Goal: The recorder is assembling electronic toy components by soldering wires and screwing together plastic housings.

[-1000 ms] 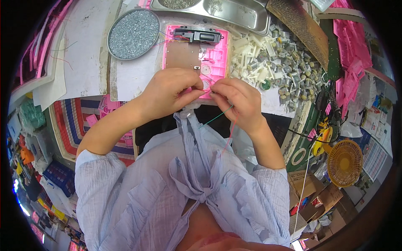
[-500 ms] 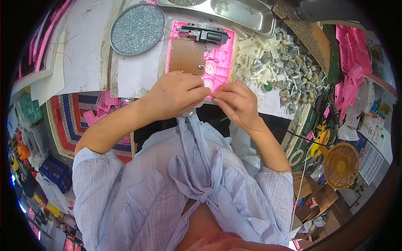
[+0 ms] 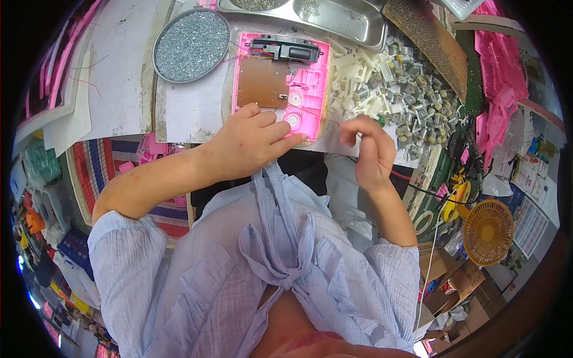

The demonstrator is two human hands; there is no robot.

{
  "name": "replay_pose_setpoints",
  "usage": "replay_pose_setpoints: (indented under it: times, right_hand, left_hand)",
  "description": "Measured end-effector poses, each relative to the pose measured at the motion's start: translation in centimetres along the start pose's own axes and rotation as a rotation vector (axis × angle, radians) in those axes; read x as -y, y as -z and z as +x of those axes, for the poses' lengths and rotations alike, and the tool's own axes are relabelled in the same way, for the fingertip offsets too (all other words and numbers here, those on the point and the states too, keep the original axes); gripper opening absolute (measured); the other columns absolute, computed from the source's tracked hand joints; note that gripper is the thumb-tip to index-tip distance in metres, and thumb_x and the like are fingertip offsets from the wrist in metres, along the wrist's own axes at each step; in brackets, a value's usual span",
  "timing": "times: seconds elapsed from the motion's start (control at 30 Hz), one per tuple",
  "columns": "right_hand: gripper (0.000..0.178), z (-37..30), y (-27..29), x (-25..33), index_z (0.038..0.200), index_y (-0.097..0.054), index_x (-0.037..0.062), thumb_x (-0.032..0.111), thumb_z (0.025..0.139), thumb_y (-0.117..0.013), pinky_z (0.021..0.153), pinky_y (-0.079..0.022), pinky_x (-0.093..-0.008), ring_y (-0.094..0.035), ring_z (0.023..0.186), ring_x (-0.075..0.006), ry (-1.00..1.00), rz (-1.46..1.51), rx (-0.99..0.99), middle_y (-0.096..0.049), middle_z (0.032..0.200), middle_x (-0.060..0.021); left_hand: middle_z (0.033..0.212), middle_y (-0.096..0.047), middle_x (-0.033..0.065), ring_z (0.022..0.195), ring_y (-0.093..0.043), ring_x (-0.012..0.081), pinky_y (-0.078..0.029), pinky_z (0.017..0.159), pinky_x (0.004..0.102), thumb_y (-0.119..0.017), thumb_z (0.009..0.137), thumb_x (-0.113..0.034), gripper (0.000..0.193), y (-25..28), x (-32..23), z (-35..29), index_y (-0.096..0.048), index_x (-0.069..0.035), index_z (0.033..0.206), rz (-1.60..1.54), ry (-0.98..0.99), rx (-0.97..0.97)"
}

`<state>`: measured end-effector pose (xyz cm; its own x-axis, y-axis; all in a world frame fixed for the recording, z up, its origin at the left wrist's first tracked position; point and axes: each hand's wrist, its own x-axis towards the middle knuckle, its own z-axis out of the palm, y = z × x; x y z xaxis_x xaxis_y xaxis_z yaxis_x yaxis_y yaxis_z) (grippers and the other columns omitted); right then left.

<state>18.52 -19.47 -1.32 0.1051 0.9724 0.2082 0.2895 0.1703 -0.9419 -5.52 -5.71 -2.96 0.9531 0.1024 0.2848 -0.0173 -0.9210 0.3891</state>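
A pink plastic housing lies on the bench in front of me. My left hand grips its near edge, fingers bent over the rim and thumb hidden. Inside sit a brown circuit board and, along the far side, a black module with wires. Near the front corner is a round white part. From the board a thin red wire stretches to my right hand, which is off the housing with its fingers curled on the wire; the fingertips are partly hidden.
A round tray of small silvery screws stands at the far left. Metal trays are at the back. White plastic pieces and small grey motors heap at the right. Farther right are pink plastic parts and a yellow fan.
My right hand has left the housing's near corner and moved right, the red wire now stretched toward it. My left hand stays on the near edge. The housing has shifted slightly left.
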Motion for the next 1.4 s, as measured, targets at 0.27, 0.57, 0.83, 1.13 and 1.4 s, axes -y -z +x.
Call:
replay_pose_setpoints:
  times: [0.27, 0.57, 0.83, 1.13, 1.4]
  right_hand:
    - [0.022, 0.4, -4.3, 4.6, 0.096, -0.069, 0.0037, 0.022, 0.085, -0.077, 0.069, -0.052, -0.0386, -0.063, 0.077, -0.0310, 0.340, -0.097, 0.415, -0.065, 0.085, -0.0100]
    - [0.051, 4.2, -3.3, 1.4, 0.117, -0.071, 0.0083, 0.039, 0.077, -0.080, 0.090, -0.043, -0.0495, -0.053, 0.105, -0.0332, 0.283, -0.645, 0.344, -0.061, 0.110, -0.0072]
    - [0.054, 3.9, -8.3, 2.4, 0.124, -0.067, 0.0077, 0.033, 0.078, -0.079, 0.089, -0.040, -0.0462, -0.055, 0.101, -0.0276, 0.232, -0.790, 0.280, -0.062, 0.105, -0.0055]
    - [0.032, 3.6, -11.3, 1.4, 0.103, -0.066, 0.0066, 0.023, 0.077, -0.076, 0.083, -0.040, -0.0439, -0.056, 0.095, -0.0258, 0.280, -0.709, 0.168, -0.060, 0.098, -0.0067]
    - [0.025, 4.3, -10.0, 1.5, 0.090, -0.064, 0.0123, 0.024, 0.073, -0.079, 0.082, -0.041, -0.0445, -0.057, 0.092, -0.0245, 0.310, -0.710, 0.179, -0.058, 0.089, -0.0038]
  left_hand:
    - [0.098, -0.061, 0.0033, 0.087, -0.059, 0.0223, -0.042, 0.080, 0.0405, -0.069, 0.081, -0.019, 0.039, 0.3, -0.9, 0.3, -0.067, -0.011, 0.119, -0.209, 0.128, -0.122]
    - [0.085, -0.060, 0.0028, 0.081, -0.061, 0.0214, -0.046, 0.073, 0.0377, -0.068, 0.080, -0.019, 0.016, 0.9, 0.7, -1.1, -0.068, -0.011, 0.094, -0.081, -0.090, -0.372]
    - [0.076, -0.054, 0.0083, 0.060, -0.056, 0.0292, -0.044, 0.056, 0.0402, -0.075, 0.080, -0.012, 0.016, 0.9, -0.3, -6.9, -0.060, -0.008, 0.084, -0.037, 0.516, -0.274]
    - [0.083, -0.059, 0.0107, 0.076, -0.063, 0.0317, -0.050, 0.065, 0.0423, -0.072, 0.085, -0.013, 0.016, 1.2, -3.2, -8.2, -0.063, -0.006, 0.097, -0.246, 0.409, 0.226]
    - [0.084, -0.058, 0.0112, 0.075, -0.062, 0.0319, -0.052, 0.065, 0.0410, -0.077, 0.083, -0.009, 0.019, 2.6, 2.0, -5.3, -0.065, -0.005, 0.098, -0.331, 0.337, -0.091]
